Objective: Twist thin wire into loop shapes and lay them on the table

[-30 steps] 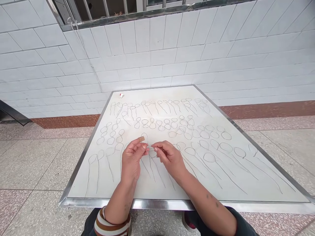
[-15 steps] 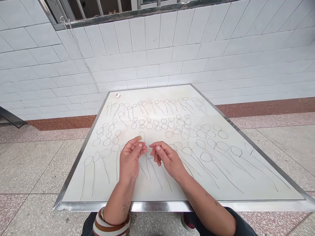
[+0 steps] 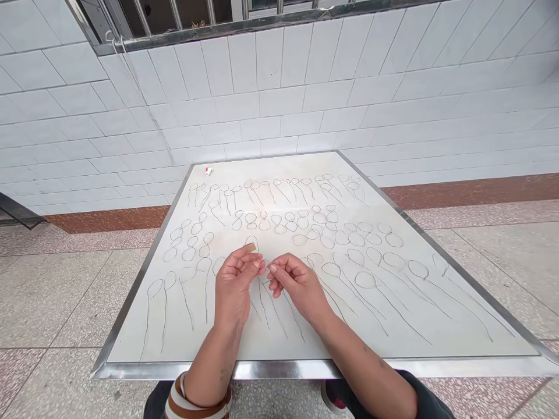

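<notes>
Your single head view looks forward and down, close over the table (image 3: 131, 331), facing the wall (image 3: 279, 64) at twelve o'clock.

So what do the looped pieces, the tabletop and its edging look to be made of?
The looped pieces look like thin dark metal wire: fine strands with open curves, though stiff cord is possible. The tabletop seems to be smooth off-white laminate or painted board, pale and faintly stained. The edging looks like bare metal, silvery with bright reflections.
</notes>
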Available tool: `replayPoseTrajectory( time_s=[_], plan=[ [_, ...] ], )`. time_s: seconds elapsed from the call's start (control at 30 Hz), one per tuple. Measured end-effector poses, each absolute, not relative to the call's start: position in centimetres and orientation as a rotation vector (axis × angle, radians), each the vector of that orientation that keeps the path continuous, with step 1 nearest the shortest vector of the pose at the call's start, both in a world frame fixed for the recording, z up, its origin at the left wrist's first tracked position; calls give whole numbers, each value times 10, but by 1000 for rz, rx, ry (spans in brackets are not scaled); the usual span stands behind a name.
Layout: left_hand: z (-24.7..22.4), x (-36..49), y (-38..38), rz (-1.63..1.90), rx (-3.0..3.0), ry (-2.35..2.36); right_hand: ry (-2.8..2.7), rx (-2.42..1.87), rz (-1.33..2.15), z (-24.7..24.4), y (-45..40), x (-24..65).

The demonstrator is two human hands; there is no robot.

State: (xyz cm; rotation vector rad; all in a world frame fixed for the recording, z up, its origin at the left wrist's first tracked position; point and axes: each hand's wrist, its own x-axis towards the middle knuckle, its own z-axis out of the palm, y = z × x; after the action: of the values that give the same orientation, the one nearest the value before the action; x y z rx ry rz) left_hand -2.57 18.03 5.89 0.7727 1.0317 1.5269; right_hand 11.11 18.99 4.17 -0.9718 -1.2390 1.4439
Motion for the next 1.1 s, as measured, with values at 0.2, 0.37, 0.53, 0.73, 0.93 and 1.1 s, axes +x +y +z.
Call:
replayPoseTrajectory(
  time_s=[0.2, 0.37, 0.53, 0.73, 0.93, 1.1],
  plan=[
    [62, -26, 180, 1507, 832, 1107, -1371, -1021, 1356, 43, 192, 114],
    [70, -18, 174, 1414, 985, 1261, -1381, -1053, 1207, 48, 193, 116],
    [69, -14, 171, 1299, 1116, 1333, -1290, -1037, 1271, 44, 196, 116],
    [71, -12, 170, 1322, 1128, 1362, -1239, -972, 1339, 44, 196, 116],
    [69, -19, 171, 1181, 1224, 1371, -1365, -1043, 1212, 44, 197, 120],
    [70, -31, 171, 1067, 1276, 1338, -1738, -1072, 698, 40, 205, 144]
  ],
)
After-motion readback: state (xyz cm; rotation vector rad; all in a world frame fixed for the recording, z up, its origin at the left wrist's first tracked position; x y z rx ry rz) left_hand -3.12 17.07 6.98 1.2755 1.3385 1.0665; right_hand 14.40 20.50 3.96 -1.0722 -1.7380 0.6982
